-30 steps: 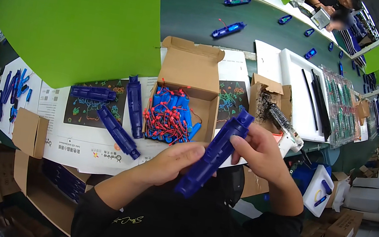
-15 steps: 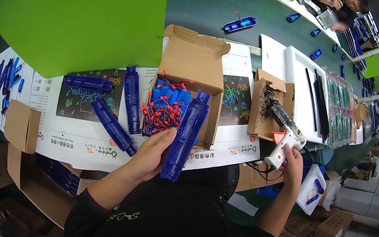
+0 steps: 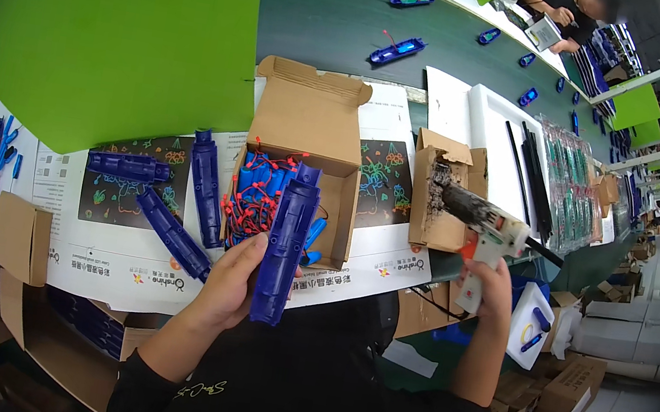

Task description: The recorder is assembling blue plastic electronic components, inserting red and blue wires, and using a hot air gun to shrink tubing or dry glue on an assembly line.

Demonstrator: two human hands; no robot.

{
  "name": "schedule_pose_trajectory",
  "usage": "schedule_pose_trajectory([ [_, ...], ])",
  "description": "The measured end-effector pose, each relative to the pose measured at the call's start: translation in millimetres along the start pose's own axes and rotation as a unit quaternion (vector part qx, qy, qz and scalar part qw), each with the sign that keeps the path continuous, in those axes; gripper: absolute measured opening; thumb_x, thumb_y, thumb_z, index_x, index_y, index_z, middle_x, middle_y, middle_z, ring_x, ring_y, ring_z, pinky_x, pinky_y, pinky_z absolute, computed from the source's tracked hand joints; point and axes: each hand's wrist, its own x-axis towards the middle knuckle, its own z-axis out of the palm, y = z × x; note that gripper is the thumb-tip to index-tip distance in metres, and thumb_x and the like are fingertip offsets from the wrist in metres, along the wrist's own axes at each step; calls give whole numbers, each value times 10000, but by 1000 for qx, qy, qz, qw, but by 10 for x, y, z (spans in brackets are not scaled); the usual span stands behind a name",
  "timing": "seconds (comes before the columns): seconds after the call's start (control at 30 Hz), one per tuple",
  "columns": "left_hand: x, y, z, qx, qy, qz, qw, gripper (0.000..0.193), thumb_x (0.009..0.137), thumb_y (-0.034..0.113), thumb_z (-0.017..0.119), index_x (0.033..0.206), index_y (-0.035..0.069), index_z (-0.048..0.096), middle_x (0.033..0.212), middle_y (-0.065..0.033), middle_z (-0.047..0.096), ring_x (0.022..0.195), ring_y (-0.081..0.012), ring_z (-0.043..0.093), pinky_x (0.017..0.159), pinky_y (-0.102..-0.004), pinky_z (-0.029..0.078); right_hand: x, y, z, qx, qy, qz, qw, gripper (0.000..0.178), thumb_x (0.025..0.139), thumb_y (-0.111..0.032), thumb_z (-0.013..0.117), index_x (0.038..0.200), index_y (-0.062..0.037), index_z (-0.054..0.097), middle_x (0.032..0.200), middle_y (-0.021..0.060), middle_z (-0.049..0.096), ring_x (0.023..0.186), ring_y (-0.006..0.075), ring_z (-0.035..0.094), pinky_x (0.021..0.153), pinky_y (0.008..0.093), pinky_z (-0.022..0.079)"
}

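My left hand [image 3: 224, 286] grips a long dark-blue plastic half-shell [image 3: 287, 242], its hollow, ribbed inside facing up. The shell is held upright in front of an open cardboard box [image 3: 310, 116] of blue battery cells [image 3: 265, 178] with red-tipped wires. On the right, my right hand [image 3: 491, 290] is wrapped round the handle of a white hot glue gun [image 3: 503, 233] with an orange trigger. Its blackened nozzle end points left, over a small glue-stained cardboard box [image 3: 430, 229]. Three more blue half-shells [image 3: 127, 166] lie on the printed white sheet to the left.
A tall green panel [image 3: 117, 26] stands at the back left. Beyond the boxes, a dark green belt [image 3: 316, 23] carries blue shells. At right sit a white foam tray [image 3: 490, 119] with black strips and bagged circuit boards [image 3: 565, 166]. A co-worker [image 3: 555, 9] sits across.
My right hand has closed more fully round the glue gun's handle, and the gun has turned, its nozzle now more level. The shell stays in my left hand. The whole view has shifted slightly.
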Motion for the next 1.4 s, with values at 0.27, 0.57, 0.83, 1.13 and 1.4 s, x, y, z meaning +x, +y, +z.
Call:
schedule_pose_trajectory([
  [0.27,-14,30,87,-6,16,1,1000,378,987,335,326,1125,25,494,891,-102,610,747,-139,599,662,-275,514,-643,-565,49,-16,22,-301,953,529,632,-98,637,1111,62,481,1059,234,564,1061,345,534,980,474,356],
  [0.57,170,-84,249,37,27,16,999,390,981,357,335,1179,50,471,890,-107,604,713,-145,598,602,-270,518,-989,-558,691,67,-238,-132,960,426,634,-66,592,1038,30,501,907,152,550,908,294,555,952,483,369],
  [0.83,142,-73,312,49,35,-3,998,384,983,337,342,1211,51,461,907,-85,603,736,-123,593,633,-265,512,-896,-563,790,35,-296,-33,954,357,652,-20,558,1001,29,503,863,105,541,853,216,539,892,399,419],
  [1.13,208,-110,293,63,39,35,997,390,986,323,344,1216,32,463,883,-52,593,737,-91,580,620,-233,498,-876,-537,676,-58,-318,3,946,348,661,41,547,1009,36,530,837,75,584,790,157,564,732,268,466],
  [1.4,221,-127,291,91,38,46,994,390,982,325,362,1209,26,468,871,-40,581,737,-83,570,628,-208,481,-934,-547,624,-214,-255,-36,942,310,651,61,617,956,7,602,901,97,620,813,213,611,748,301,494],
])
